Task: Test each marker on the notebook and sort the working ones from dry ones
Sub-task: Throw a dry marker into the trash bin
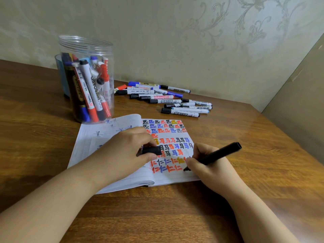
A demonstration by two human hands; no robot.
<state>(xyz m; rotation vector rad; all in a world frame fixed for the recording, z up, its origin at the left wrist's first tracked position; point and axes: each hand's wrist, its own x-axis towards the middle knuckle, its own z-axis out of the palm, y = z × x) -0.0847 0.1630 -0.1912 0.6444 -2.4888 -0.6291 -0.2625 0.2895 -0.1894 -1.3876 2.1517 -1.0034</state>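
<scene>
An open notebook (pixel 122 178) lies on the wooden table, its right page filled with rows of red, blue, black and yellow marks. My right hand (pixel 206 170) grips a black marker (pixel 220 154) with its tip touching the page at the end of the lowest row. My left hand (pixel 126 151) rests on the notebook and pinches the marker's black cap (pixel 152 150). A clear plastic jar (pixel 86 79) at the back left holds several markers. A pile of several capped markers (pixel 166 98) lies on the table behind the notebook.
A wooden table (pixel 175 213) carries everything. A patterned wall runs close behind the jar and the pile, and a plain panel stands at the right edge. A bluish container (pixel 60 74) is partly hidden behind the jar.
</scene>
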